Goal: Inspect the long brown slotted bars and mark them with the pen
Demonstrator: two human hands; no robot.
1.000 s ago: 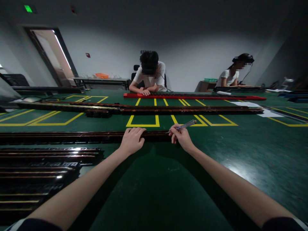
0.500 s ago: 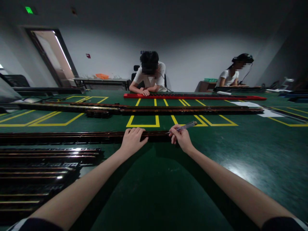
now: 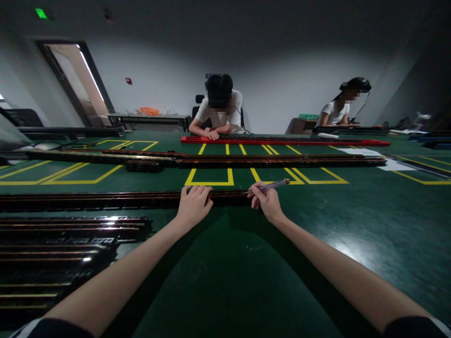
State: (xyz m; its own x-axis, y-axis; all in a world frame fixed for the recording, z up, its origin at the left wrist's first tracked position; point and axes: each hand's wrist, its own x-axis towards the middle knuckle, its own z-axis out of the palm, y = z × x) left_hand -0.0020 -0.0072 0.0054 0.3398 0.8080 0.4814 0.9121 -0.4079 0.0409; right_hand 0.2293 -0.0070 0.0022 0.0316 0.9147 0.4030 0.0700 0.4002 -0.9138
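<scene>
A long dark rail (image 3: 141, 199) with thin copper-coloured lines lies across the green table (image 3: 218, 281). My left hand (image 3: 194, 203) is laid over the rail near its right part, fingers on the far side and thumb on the near side, closed round it. At the rail's right end my right hand (image 3: 266, 201) pinches a clear pen-like tool (image 3: 275, 185). The tool's thin tip points left and meets the rail's end or hovers just over it; which one is too small to tell.
More dark rails (image 3: 70, 226) are stacked at the left front. Beyond yellow tape marks lies another long dark bundle (image 3: 275, 161). A person (image 3: 220, 108) leans over a red rail (image 3: 282, 140); another person (image 3: 334, 112) sits at the right. White paper (image 3: 396, 164) lies at right.
My left thumb has drawn in slightly towards the fingers and the rail. My right hand and the pen-like tool have barely moved.
</scene>
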